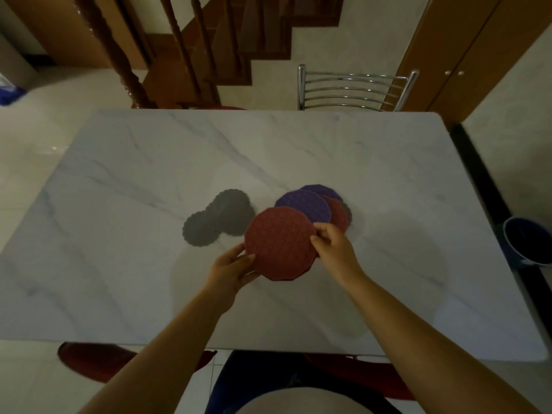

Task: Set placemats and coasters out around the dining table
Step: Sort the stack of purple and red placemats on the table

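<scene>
A round red mat (pixel 279 243) is lifted just above the white marble table (pixel 149 162). My left hand (pixel 231 268) grips its lower left edge and my right hand (pixel 331 245) pinches its right edge. Behind it lies an overlapping pile: a purple mat (pixel 304 204), a second purple mat (pixel 325 191) further back, and another red mat (pixel 339 215) over a grey scalloped edge. To the left, grey scalloped coasters (pixel 218 218) lie overlapped flat on the table.
A chrome-backed chair (pixel 354 89) stands at the far side of the table. Red chair seats (pixel 95 361) sit under the near edge. A dark blue bucket (pixel 527 240) stands on the floor to the right. A wooden staircase rises behind the table.
</scene>
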